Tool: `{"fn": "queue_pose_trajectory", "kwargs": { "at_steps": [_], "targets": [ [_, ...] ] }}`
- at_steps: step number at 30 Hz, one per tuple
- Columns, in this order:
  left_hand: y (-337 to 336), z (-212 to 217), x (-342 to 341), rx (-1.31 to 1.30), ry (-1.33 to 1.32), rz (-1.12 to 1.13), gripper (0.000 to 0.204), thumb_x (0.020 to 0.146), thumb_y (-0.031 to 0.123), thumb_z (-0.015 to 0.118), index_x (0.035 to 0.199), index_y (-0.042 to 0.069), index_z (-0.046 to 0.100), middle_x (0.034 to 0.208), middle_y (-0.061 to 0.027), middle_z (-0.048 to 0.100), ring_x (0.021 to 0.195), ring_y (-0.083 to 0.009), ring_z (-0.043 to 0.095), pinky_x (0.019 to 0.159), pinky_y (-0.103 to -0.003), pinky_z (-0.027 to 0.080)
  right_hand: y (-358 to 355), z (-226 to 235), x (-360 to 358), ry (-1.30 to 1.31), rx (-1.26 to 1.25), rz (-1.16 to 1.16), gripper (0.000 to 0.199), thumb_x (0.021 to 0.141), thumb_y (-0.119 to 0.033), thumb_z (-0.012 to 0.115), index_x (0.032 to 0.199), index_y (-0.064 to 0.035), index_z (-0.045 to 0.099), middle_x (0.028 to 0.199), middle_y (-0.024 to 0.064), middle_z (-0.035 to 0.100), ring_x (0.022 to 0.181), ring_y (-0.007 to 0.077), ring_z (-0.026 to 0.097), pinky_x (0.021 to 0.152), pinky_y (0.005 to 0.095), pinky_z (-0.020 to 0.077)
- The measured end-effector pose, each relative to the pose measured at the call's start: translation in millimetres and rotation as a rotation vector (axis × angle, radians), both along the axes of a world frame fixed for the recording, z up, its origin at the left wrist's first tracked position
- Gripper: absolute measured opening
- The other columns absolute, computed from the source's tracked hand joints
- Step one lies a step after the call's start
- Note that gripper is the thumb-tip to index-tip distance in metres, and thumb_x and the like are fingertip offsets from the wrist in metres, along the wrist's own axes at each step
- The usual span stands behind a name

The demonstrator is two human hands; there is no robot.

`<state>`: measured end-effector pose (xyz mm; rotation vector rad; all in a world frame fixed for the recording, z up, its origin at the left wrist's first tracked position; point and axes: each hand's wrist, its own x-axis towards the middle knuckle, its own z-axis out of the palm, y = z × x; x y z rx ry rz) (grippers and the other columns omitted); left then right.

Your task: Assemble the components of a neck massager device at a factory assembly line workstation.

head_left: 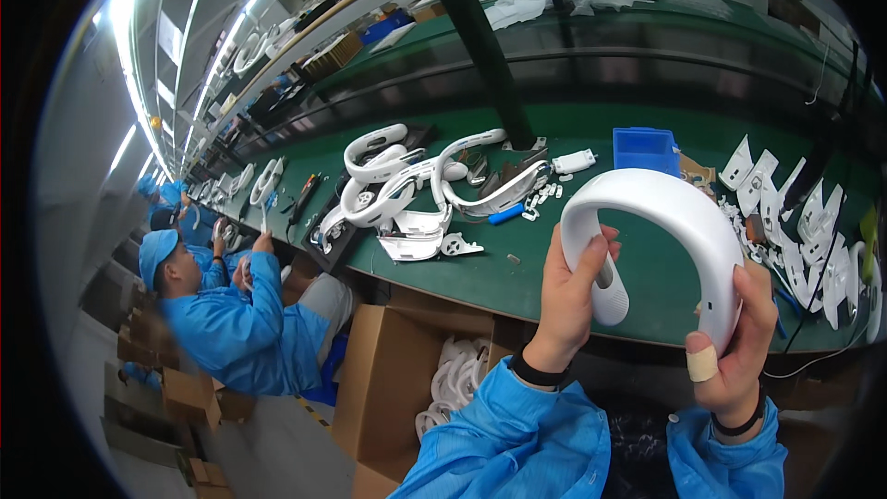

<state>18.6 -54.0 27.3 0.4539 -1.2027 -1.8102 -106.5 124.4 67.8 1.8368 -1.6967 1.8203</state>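
Note:
A white U-shaped neck fan is held up above the front edge of the green bench, its curve toward the far side. My left hand grips its left end, thumb on the inner face near a grey strip. Around the right end my right hand is closed, close to a small dark slot; a tan bandage wraps its thumb. Beyond, to the left, lie several partly opened neck fans with loose white shells. A blue cylindrical cell and small white pieces rest beside them.
Behind the neck fan stands a blue bin. White curved shells are heaped at the bench's right. Below the bench, left of my arms, an open cardboard box holds white curved parts. A co-worker in blue sits at the left. A dark post rises from the bench.

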Motion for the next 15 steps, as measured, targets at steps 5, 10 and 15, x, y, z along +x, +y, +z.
{"fn": "queue_pose_trajectory", "kwargs": {
  "at_steps": [5,10,15],
  "targets": [
    [3.0,3.2,6.6,-0.010,0.020,-0.027,0.047,0.103,0.025,0.062,0.143,0.006,0.048,0.117,-0.0073,0.063,0.106,-0.0170,0.062,0.096,-0.034,0.050,3.3,0.5,-1.9,-0.024,0.005,-0.002,0.070,0.086,-0.012,0.070,0.148,-0.0044,0.040,0.137,0.0266,0.047,0.119,0.0335,0.054,0.102,0.0450,0.0450],
    [5.6,8.9,5.4,0.018,-0.018,-0.010,0.052,0.101,0.023,0.061,0.147,0.004,0.047,0.119,-0.0096,0.063,0.109,-0.0193,0.061,0.099,-0.036,0.050,-3.3,1.3,-8.9,-0.065,-0.022,-0.011,0.068,0.083,-0.009,0.073,0.145,-0.0023,0.045,0.132,0.0239,0.053,0.115,0.0314,0.055,0.099,0.0421,0.0451],
    [7.1,20.8,12.5,0.035,-0.043,-0.028,0.056,0.099,0.027,0.061,0.148,0.004,0.046,0.120,-0.0105,0.061,0.108,-0.0200,0.059,0.100,-0.037,0.048,-8.4,0.9,-8.2,-0.206,-0.049,0.045,0.069,0.084,-0.007,0.074,0.146,-0.0037,0.045,0.130,0.0217,0.054,0.110,0.0290,0.058,0.094,0.0382,0.0480]
  ]
}}
